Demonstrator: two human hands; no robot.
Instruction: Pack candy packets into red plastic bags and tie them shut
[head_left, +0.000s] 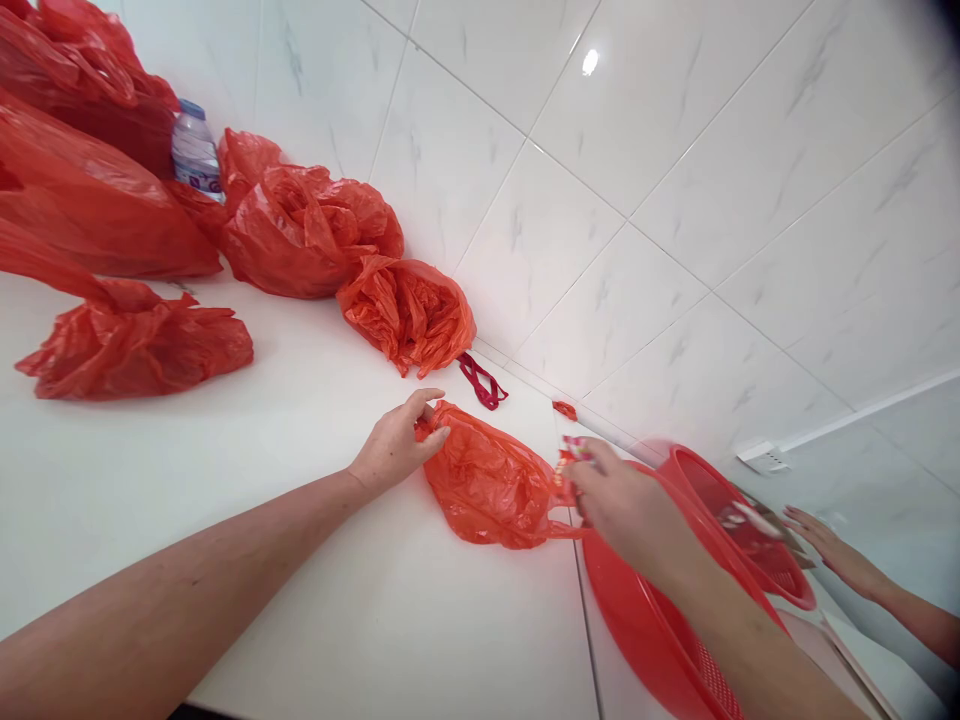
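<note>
Steady the red bag, lying on the bench just beside the red basin, by its edge, pinched in the left hand; with the right hand, blurred but seemingly pinching a small wrapped packet, work gently near the handles.

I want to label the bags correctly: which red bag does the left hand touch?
The spread-out red bag between the left hand and right hand; other red bags sit farther off, untouched by either.

Bright light, small glare on wall tiles, blur over the right hand
</note>
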